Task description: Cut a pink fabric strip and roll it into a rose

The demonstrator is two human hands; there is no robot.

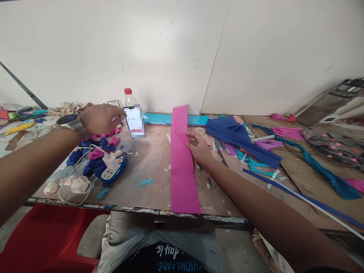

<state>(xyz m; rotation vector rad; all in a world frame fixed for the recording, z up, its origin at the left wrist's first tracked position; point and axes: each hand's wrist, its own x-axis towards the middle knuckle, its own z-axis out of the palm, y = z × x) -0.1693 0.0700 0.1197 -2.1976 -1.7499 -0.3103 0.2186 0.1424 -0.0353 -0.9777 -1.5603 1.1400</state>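
Note:
My left hand reaches to the left edge of an upright smartphone whose screen shows a running time. Its fingers are bent and a little apart, with the fingertips at the phone's edge. A long bright pink strip, crepe paper or cloth, runs from the table's front edge toward the wall. My right hand holds the strip's right edge, thumb and fingers bent there. Behind the strip, a glossy light-blue band lies along the wall. A bottle with a red cap stands behind the phone.
A blue power strip with a white cable lies front left beside dark-blue and pink bundles. To the right are folded blue material, teal scraps, a twisted teal strip and a thin white stick. A red chair stands below.

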